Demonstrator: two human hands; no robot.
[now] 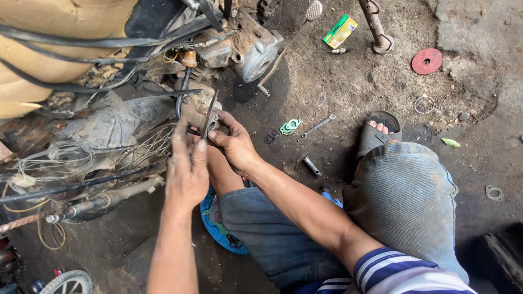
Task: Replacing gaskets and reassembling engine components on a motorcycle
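A thin dark metal strip (209,115) is pinched at its lower end between the fingers of the left hand (187,166) and the right hand (234,142), held upright against the grimy engine part (197,106), with a spanner (318,125) lying on the ground to the right of that part.

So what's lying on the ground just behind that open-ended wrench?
Beyond the wrench on the dirt ground lies a green gasket, with dark rings beside it. The right hand and left hand cover part of the engine piece, hiding what is beneath.
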